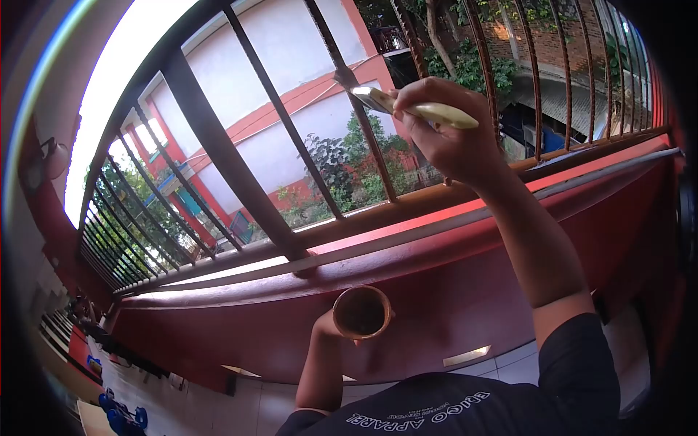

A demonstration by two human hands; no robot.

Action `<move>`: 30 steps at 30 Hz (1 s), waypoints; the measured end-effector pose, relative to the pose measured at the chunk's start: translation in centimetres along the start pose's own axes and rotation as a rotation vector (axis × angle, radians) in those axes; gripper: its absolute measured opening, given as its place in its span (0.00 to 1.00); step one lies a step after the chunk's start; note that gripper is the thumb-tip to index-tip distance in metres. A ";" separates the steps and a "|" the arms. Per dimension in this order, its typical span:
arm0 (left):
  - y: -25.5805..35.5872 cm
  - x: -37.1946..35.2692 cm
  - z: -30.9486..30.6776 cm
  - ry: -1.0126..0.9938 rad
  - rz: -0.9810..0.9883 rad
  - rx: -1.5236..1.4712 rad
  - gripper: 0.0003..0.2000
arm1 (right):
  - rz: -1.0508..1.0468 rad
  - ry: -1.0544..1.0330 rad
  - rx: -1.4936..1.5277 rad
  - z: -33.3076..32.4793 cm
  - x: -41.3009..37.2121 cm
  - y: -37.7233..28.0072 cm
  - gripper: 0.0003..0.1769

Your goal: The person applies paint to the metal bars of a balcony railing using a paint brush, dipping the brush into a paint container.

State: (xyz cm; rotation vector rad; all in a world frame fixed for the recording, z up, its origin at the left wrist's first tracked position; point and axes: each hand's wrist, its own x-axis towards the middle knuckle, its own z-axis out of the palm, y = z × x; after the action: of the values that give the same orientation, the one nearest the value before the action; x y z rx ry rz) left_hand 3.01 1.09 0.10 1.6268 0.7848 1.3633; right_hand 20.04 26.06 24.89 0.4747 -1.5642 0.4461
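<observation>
My right hand (458, 142) is closed round the pale handle of a paintbrush (443, 114), raised at the railing. The brush's metal band and tip point left, right at a thin upright metal bar (374, 145). That bar looks brown in its lower part and darker above. Lower down, my left hand (329, 324) grips a round cup (361, 288) from its left side, with the mouth facing up. Dark contents show inside the cup, below its light rim. Most of the left fingers are hidden behind the cup.
A thick dark post (225, 152) and more bars stand along the railing. Below them runs a red low wall (240, 330) with a ledge (378, 254). Blue objects (120, 414) lie on the tiled floor at lower left. Plants and a pink-and-white building (291, 94) are beyond.
</observation>
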 end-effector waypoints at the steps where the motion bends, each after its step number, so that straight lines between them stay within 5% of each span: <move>1: -0.1 0.1 -0.2 -0.009 -0.004 0.003 0.45 | 0.025 0.004 0.009 -0.7 -0.5 -0.3 0.08; 7: -1.3 -1.1 -0.8 0.115 -0.005 0.110 0.47 | 0.106 0.188 0.125 -1.9 1.7 -1.4 0.08; 12: -2.5 -0.8 3.3 0.464 -0.054 0.131 0.49 | 0.267 0.112 0.285 -3.7 -2.2 -4.4 0.10; 19: -4.0 2.7 9.1 0.623 -0.032 0.298 0.50 | 0.699 0.024 0.394 -5.8 -10.2 -10.3 0.12; 30: -7.1 3.3 11.0 0.579 0.047 0.469 0.40 | 0.983 -0.310 -0.208 -1.5 -14.8 -17.0 0.10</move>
State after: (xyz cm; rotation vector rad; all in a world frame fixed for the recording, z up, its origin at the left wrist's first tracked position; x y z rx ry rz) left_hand 14.85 4.80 -5.28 1.6016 1.5048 1.8129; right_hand 31.21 13.17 10.09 -0.4541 -2.0617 0.9657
